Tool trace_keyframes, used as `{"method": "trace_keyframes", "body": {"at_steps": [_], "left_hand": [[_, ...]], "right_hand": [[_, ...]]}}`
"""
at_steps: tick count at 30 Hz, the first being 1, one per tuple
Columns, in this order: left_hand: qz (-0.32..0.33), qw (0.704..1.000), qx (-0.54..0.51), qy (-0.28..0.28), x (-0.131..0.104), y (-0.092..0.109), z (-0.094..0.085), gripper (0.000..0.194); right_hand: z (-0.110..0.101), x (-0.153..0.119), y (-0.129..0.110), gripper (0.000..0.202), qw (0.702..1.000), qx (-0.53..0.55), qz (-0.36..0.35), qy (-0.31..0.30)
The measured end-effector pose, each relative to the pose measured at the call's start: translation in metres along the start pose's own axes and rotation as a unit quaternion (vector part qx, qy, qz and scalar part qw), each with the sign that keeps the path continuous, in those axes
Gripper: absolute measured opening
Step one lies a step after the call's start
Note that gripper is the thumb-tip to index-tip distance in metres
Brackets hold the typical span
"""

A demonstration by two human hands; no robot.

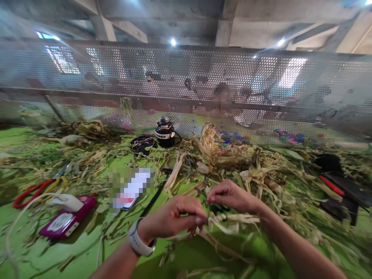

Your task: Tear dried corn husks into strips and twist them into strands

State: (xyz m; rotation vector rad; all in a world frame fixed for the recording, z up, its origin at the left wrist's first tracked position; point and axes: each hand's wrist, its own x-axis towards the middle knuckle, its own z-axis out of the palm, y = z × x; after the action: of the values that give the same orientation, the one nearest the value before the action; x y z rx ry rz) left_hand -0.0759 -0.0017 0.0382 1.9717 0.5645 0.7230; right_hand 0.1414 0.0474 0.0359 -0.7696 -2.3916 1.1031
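Note:
My left hand (180,215), with a white watch (141,238) on its wrist, pinches one end of a knotted or twisted corn husk strip (216,221). Pale loose ends of the strip trail right and down over the green table (162,261). Close by on the right, my right hand (228,197) is closed in a pinch just above the strip; what sits between its fingertips is hidden. A heap of dried corn husks (207,145) lies beyond both hands, with more husk shreds around them.
To the left are red-and-yellow-handled scissors (36,192), a purple power bank (68,223) with a white cable, and a phone (135,188). A black jar-shaped bottle (165,133) stands near the perforated metal screen (180,69). Black items (341,201) lie right; people sit beyond the screen.

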Motion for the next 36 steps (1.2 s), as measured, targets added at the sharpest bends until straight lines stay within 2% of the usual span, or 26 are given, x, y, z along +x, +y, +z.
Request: {"method": "trace_keyframes", "body": {"at_steps": [3,5,6,9,12,14,16,20,22,23,24,26,28,30,32,33,35,36], "left_hand": [[-0.074,0.974,-0.156,0.145,0.003,-0.010,-0.006,0.022],[-0.111,0.951,-0.153,0.245,0.007,-0.019,-0.008,0.020],[-0.125,0.944,-0.133,0.275,0.009,-0.023,-0.009,0.019],[-0.147,0.935,-0.045,0.319,0.014,-0.032,-0.007,0.020],[-0.147,0.923,0.028,0.355,0.015,-0.035,-0.007,0.021],[-0.149,0.911,0.041,0.382,0.014,-0.036,-0.011,0.021],[-0.152,0.895,0.057,0.414,0.010,-0.039,-0.021,0.020],[-0.151,0.847,0.128,0.493,0.001,-0.046,-0.044,0.016],[-0.142,0.843,0.113,0.506,-0.002,-0.047,-0.050,0.017],[-0.138,0.846,0.093,0.507,-0.002,-0.046,-0.051,0.019],[-0.138,0.850,0.066,0.503,-0.002,-0.046,-0.050,0.021],[-0.140,0.861,0.004,0.488,0.001,-0.044,-0.043,0.024],[-0.141,0.871,-0.061,0.467,0.006,-0.041,-0.033,0.025],[-0.145,0.876,-0.118,0.445,0.011,-0.039,-0.022,0.026],[-0.158,0.876,-0.168,0.423,0.015,-0.037,-0.011,0.026],[-0.166,0.875,-0.193,0.412,0.016,-0.037,-0.006,0.025],[-0.178,0.871,-0.230,0.395,0.018,-0.036,0.001,0.025],[-0.183,0.870,-0.238,0.391,0.019,-0.036,0.003,0.025]], "right_hand": [[0.014,0.002,0.001,0.037,0.996,0.086,0.025,0.008],[0.025,0.004,0.001,0.035,0.992,0.112,0.047,0.044],[0.030,0.004,0.000,0.035,0.989,0.117,0.057,0.069],[0.039,0.005,-0.003,0.037,0.987,0.090,0.055,0.121],[0.035,0.005,-0.006,0.041,0.990,0.063,0.018,0.124],[0.025,0.003,-0.007,0.044,0.992,0.067,0.011,0.109],[0.011,-0.001,-0.008,0.046,0.994,0.085,0.018,0.065],[-0.026,-0.017,-0.009,0.057,0.990,0.091,0.033,-0.100],[-0.042,-0.026,-0.008,0.051,0.987,0.032,0.045,-0.150],[-0.048,-0.029,-0.007,0.048,0.988,-0.016,0.052,-0.148],[-0.051,-0.031,-0.006,0.048,0.989,-0.071,0.060,-0.119],[-0.048,-0.029,-0.005,0.054,0.981,-0.172,0.088,0.000],[-0.034,-0.020,-0.003,0.058,0.963,-0.198,0.123,0.137],[-0.011,-0.007,-0.002,0.052,0.967,-0.094,0.138,0.193],[0.015,0.007,-0.001,0.055,0.972,0.113,0.133,0.160],[0.026,0.012,0.000,0.057,0.961,0.208,0.118,0.136],[0.043,0.019,0.002,0.052,0.941,0.310,0.112,0.082],[0.049,0.021,0.004,0.045,0.939,0.317,0.111,0.078]]}}
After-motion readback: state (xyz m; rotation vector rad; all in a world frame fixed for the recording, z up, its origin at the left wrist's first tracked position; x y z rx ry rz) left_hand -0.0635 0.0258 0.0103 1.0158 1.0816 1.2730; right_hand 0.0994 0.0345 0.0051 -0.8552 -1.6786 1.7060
